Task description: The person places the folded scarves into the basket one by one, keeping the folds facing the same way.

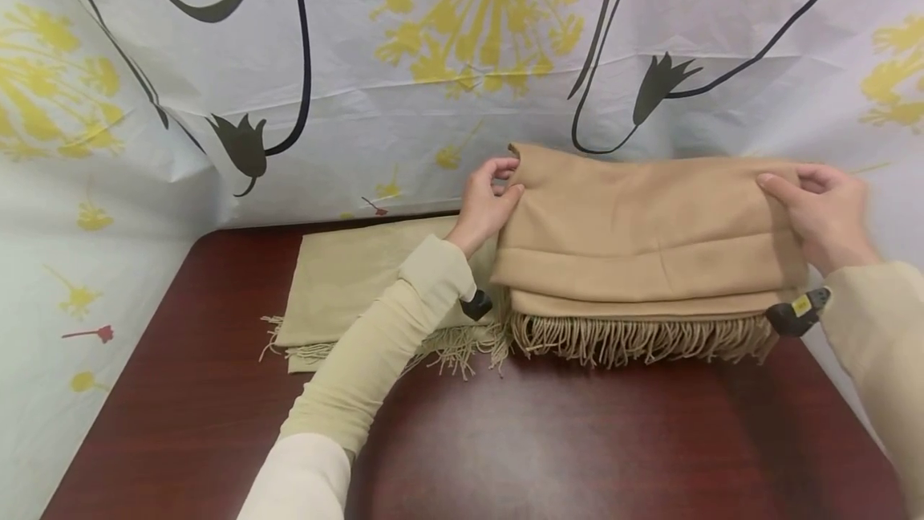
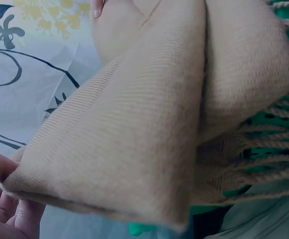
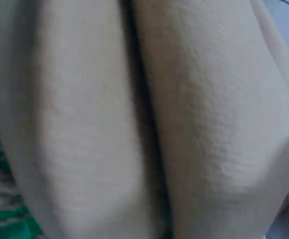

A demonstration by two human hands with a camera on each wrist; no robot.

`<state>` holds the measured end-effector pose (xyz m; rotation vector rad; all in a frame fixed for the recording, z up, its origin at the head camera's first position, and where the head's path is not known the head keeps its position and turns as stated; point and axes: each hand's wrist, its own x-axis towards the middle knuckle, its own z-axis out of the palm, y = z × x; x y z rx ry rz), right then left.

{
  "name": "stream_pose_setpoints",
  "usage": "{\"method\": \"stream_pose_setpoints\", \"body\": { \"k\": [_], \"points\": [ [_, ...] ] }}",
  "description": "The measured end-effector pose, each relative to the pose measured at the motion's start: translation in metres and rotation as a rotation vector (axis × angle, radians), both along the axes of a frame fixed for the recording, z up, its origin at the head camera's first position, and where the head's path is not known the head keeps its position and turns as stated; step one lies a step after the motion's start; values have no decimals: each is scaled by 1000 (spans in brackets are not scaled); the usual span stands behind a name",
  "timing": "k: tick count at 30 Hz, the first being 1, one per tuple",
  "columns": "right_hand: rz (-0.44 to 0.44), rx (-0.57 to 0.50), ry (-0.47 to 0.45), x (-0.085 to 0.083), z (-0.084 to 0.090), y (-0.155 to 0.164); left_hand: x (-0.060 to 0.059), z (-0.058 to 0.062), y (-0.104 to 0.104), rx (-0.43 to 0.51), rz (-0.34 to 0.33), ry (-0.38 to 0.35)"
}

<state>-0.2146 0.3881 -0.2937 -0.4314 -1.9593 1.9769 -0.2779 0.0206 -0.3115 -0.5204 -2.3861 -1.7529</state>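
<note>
My left hand (image 1: 485, 205) pinches the far left corner of the folded tan woollen scarf with the fringed edge (image 1: 650, 247), thumb on top and fingers curled under the fold; the left wrist view shows that corner (image 2: 15, 181) caught between thumb and fingertips (image 2: 5, 209). My right hand (image 1: 826, 211) grips the far right corner of the same scarf, fingers bent over its top edge. From the right wrist camera I see only blurred tan cloth (image 3: 144, 119) filling the view.

The scarf lies folded in layers on the dark red-brown wooden table (image 1: 549, 440), its fringe (image 1: 635, 339) hanging toward me. Just beside it on the left lies a paler beige fringed scarf (image 1: 346, 279), flat, partly under my left forearm. A white sheet printed with yellow flowers and black stems (image 1: 404, 62) backs the table.
</note>
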Motion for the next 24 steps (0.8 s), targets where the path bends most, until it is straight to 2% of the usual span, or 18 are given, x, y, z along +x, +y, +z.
{"method": "stream_pose_setpoints", "body": {
  "k": [4,7,16,24],
  "points": [
    [51,248,-86,-5,-1,1,-2,-5,2,18,10,-10],
    [52,399,-123,-8,-4,1,-3,-9,2,28,16,-15],
    [51,555,-162,-14,-12,3,-7,-18,7,57,17,-49],
    [60,686,-165,-21,-18,6,-10,-22,13,25,33,-56]
  ]
}}
